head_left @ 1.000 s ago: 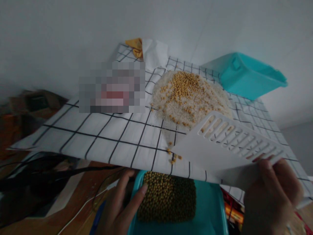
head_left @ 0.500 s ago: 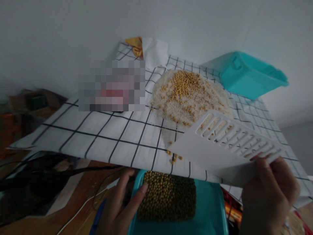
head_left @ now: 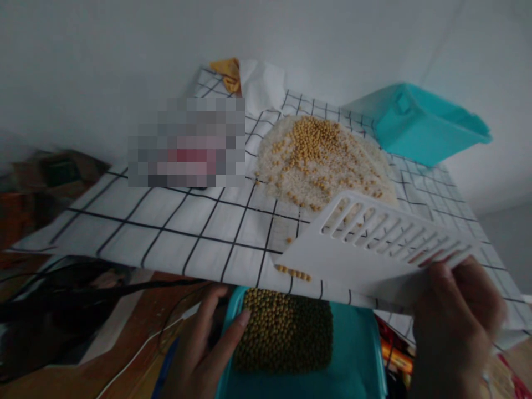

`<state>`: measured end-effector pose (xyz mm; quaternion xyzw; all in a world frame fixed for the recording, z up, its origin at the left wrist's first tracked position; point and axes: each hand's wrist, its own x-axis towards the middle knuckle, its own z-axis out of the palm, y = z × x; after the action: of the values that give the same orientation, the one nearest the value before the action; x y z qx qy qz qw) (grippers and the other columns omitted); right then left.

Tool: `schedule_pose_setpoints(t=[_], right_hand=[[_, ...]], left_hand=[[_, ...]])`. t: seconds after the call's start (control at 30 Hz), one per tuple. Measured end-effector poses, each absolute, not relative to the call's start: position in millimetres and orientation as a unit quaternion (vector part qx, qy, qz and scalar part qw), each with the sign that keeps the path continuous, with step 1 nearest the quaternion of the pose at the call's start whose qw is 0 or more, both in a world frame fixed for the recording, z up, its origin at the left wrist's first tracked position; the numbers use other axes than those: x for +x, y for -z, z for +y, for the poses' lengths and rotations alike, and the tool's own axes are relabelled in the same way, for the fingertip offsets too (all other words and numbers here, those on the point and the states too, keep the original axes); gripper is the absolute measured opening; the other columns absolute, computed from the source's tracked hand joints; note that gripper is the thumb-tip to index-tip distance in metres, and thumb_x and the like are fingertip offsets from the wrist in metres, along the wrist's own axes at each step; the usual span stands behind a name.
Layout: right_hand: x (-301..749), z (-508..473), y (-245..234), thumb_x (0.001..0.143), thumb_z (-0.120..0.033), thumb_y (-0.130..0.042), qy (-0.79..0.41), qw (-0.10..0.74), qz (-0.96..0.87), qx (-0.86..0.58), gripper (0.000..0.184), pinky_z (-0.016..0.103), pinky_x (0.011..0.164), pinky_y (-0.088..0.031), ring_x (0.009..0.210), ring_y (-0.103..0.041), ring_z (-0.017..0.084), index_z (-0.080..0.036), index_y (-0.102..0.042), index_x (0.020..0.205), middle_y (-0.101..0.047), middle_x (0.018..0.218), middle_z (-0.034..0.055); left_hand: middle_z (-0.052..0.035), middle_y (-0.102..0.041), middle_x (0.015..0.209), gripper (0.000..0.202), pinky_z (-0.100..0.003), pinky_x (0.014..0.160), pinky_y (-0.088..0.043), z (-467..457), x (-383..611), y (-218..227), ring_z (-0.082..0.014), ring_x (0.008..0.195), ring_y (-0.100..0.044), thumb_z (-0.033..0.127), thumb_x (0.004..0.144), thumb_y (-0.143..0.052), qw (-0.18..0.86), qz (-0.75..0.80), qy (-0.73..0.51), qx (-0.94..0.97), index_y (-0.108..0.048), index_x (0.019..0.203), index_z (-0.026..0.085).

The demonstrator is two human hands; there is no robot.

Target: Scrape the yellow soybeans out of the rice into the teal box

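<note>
My right hand (head_left: pixel 455 327) grips the near end of a white slotted scoop (head_left: pixel 366 244). Its flat edge rests on the checked cloth (head_left: pixel 166 221) just behind a short row of loose soybeans (head_left: pixel 294 272) close to the cloth's front edge. Farther back lies a heap of white rice mixed with soybeans (head_left: pixel 320 160). Below the table edge, my left hand (head_left: pixel 203 349) holds the left rim of a teal tub (head_left: pixel 357 354) with thumb and fingers around it. A bed of soybeans (head_left: pixel 285 332) fills that tub.
A second teal tub (head_left: pixel 424 130) stands tilted at the back right of the cloth. An orange and white cloth (head_left: pixel 245 80) lies at the far edge. Dark cables (head_left: pixel 103 288) and a brown floor show at the lower left, below the table.
The scoop has slid toward me and to the left, pushing the loose soybeans closer to the cloth's front edge. My left hand and the tub below have stayed put.
</note>
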<state>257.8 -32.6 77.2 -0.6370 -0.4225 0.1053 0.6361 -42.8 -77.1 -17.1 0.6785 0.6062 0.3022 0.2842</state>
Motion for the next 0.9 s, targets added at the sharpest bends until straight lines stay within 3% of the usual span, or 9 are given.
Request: schedule_pose_setpoints(t=[0.27, 0.43, 0.67, 0.9], right_hand=[[262.5, -27.5, -73.4, 0.073, -0.031, -0.073, -0.146, 0.666, -0.409, -0.606, 0.015, 0.026, 0.057, -0.033, 0.064, -0.053, 0.014, -0.018, -0.068, 0.071, -0.062, 0.073, 0.0005], [262.0, -22.7, -72.4, 0.071, -0.029, -0.073, -0.118, 0.702, -0.380, -0.590, 0.012, 0.027, 0.067, -0.035, 0.070, -0.053, 0.015, -0.018, -0.068, 0.071, -0.062, 0.072, 0.0007], [258.4, -22.1, -73.2, 0.069, -0.032, -0.075, -0.062, 0.695, -0.365, -0.617, 0.016, 0.027, 0.064, -0.032, 0.067, -0.050, 0.015, -0.018, -0.068, 0.070, -0.059, 0.069, -0.0003], [259.4, -27.3, -77.8, 0.072, -0.033, -0.074, -0.052, 0.672, -0.340, -0.656, 0.020, 0.026, 0.061, -0.029, 0.065, -0.047, 0.014, -0.017, -0.064, 0.067, -0.051, 0.063, -0.0025]], left_hand=[[0.0047, -0.069, 0.127, 0.033, -0.034, 0.098, -0.057, -69.9, -29.1, 0.8, -0.0239, 0.120, -0.064, 0.045, 0.086, -0.054, 0.333, 0.676, -0.286, 0.592, -0.066, 0.116, 0.037], [0.0038, -0.070, 0.124, 0.034, -0.034, 0.096, -0.058, -72.7, -33.3, 5.4, -0.0250, 0.120, -0.063, 0.053, 0.084, -0.053, 0.342, 0.686, -0.293, 0.572, -0.068, 0.108, 0.035], [0.0028, -0.070, 0.123, 0.028, -0.038, 0.106, -0.052, -77.0, -24.2, -0.5, -0.0250, 0.123, -0.062, 0.051, 0.087, -0.051, 0.334, 0.661, -0.330, 0.585, -0.071, 0.096, 0.034], [0.0020, -0.071, 0.121, 0.039, -0.039, 0.095, -0.059, -69.1, -27.2, -3.1, -0.0266, 0.118, -0.065, 0.050, 0.085, -0.055, 0.328, 0.682, -0.313, 0.573, -0.063, 0.121, 0.036]])
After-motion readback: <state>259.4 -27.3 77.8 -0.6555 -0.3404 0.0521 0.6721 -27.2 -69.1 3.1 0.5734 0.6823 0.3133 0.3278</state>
